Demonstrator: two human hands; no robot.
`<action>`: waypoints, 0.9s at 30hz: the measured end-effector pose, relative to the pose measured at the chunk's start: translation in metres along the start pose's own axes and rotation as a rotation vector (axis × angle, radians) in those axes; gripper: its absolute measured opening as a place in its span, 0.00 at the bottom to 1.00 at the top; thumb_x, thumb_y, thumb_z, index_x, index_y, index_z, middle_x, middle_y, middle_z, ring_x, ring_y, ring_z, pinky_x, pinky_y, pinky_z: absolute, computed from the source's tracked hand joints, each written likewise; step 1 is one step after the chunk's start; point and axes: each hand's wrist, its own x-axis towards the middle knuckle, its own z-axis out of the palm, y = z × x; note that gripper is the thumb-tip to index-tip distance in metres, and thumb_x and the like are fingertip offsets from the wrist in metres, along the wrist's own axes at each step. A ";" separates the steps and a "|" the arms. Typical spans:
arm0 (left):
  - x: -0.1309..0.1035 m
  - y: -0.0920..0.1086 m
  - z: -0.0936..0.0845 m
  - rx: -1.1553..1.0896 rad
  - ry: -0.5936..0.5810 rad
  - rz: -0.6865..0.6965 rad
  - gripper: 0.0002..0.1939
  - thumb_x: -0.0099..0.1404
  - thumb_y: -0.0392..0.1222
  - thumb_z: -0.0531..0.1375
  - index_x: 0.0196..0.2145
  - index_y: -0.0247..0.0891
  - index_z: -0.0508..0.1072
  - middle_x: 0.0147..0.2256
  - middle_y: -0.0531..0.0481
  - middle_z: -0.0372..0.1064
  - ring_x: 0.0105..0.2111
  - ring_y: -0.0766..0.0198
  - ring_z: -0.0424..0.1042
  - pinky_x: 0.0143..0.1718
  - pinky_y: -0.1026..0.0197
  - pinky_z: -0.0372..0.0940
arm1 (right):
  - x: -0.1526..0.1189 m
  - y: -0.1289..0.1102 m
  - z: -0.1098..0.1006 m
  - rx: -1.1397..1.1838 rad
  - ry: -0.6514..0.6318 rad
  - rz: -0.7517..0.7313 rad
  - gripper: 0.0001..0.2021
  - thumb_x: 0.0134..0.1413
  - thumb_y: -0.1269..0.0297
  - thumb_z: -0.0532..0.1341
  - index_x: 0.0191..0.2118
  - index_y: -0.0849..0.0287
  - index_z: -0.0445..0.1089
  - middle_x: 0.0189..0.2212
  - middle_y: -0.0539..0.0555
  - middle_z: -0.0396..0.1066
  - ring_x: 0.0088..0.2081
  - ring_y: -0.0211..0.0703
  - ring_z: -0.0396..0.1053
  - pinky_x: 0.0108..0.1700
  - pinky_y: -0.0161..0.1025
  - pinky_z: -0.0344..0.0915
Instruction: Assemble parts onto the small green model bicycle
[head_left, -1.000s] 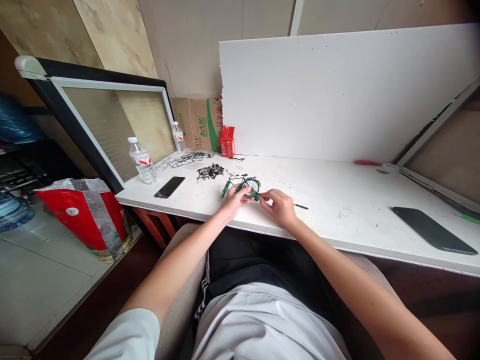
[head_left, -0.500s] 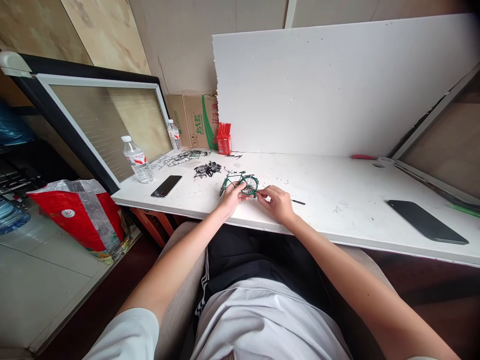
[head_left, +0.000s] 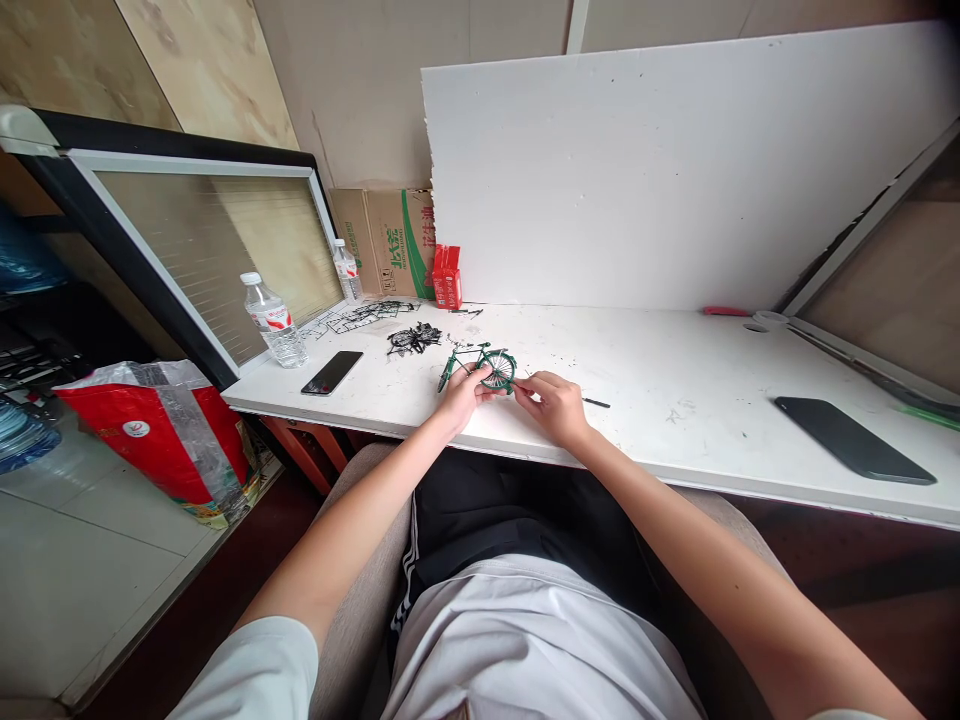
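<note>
A small green model bicycle [head_left: 500, 368] stands tilted over the white table, held near its rear wheel by my left hand [head_left: 461, 400]. The thumb lies across the wheel, and the other fingers are behind and below it. My right hand [head_left: 553, 405] is closed in a pinch at the lower right edge of that wheel. Whatever sits between its fingertips is too small to make out. To the right of this hand lies a thin black stick-like tool [head_left: 597, 403]. Beyond the bicycle is a heap of black model parts [head_left: 415, 338].
Black part frames [head_left: 367, 317] lie at the back left, near two water bottles [head_left: 276, 325]. A phone [head_left: 332, 373] is on the left, a dark phone-like slab [head_left: 851, 440] on the right. A red box [head_left: 448, 278] stands by the white board [head_left: 637, 180]. Tiny scraps dot the table [head_left: 660, 350].
Almost nothing differs. Both hands keep their hold at the bicycle's rear wheel, and the view has shifted very slightly.
</note>
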 end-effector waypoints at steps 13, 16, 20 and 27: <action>0.001 -0.001 0.000 -0.042 0.042 0.004 0.17 0.57 0.43 0.74 0.37 0.37 0.71 0.36 0.49 0.77 0.34 0.63 0.77 0.36 0.61 0.67 | -0.001 0.002 0.001 -0.055 0.032 -0.044 0.11 0.72 0.63 0.62 0.39 0.57 0.81 0.27 0.54 0.78 0.28 0.42 0.72 0.31 0.40 0.62; 0.001 0.000 0.000 -0.084 0.035 -0.008 0.16 0.56 0.40 0.74 0.37 0.37 0.72 0.36 0.49 0.76 0.35 0.64 0.76 0.38 0.61 0.67 | -0.001 0.002 0.001 -0.073 0.040 -0.053 0.10 0.72 0.63 0.63 0.39 0.57 0.82 0.28 0.54 0.79 0.28 0.42 0.73 0.30 0.40 0.62; -0.001 0.002 0.001 -0.114 0.019 -0.023 0.15 0.56 0.39 0.74 0.37 0.36 0.73 0.37 0.49 0.77 0.36 0.63 0.76 0.41 0.60 0.66 | -0.001 0.001 0.000 -0.061 0.036 -0.054 0.10 0.72 0.64 0.63 0.38 0.56 0.81 0.28 0.54 0.78 0.28 0.42 0.72 0.30 0.40 0.62; -0.001 0.002 -0.002 -0.134 0.005 -0.045 0.18 0.56 0.39 0.75 0.40 0.37 0.73 0.38 0.49 0.78 0.35 0.65 0.75 0.41 0.60 0.64 | 0.000 -0.003 -0.002 0.001 0.000 -0.028 0.10 0.73 0.63 0.61 0.42 0.57 0.80 0.28 0.54 0.78 0.29 0.42 0.73 0.32 0.40 0.64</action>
